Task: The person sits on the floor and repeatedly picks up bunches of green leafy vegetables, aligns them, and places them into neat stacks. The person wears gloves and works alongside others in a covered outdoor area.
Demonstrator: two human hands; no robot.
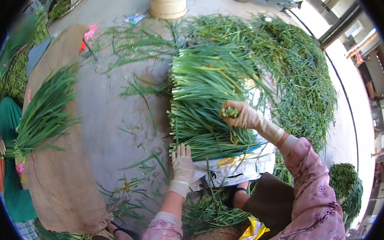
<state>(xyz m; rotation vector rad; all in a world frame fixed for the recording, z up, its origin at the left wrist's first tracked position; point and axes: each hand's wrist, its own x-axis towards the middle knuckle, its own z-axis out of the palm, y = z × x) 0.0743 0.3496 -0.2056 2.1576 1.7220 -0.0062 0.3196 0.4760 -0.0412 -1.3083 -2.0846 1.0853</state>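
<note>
stalks (230,112) wrapped in the right hand (241,116) over the leafy pile (211,81) want a light, even hold, while the left hand (183,168), fingers nearly together at its near-left corner, should square ends gently.

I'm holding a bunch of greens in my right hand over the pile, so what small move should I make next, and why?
Perhaps bring your open left hand over to even the bunch's stem ends. Your right hand is closed around the bunch with those ends exposed, while your left is at the near left corner of the pile, holding no bunch.
</note>
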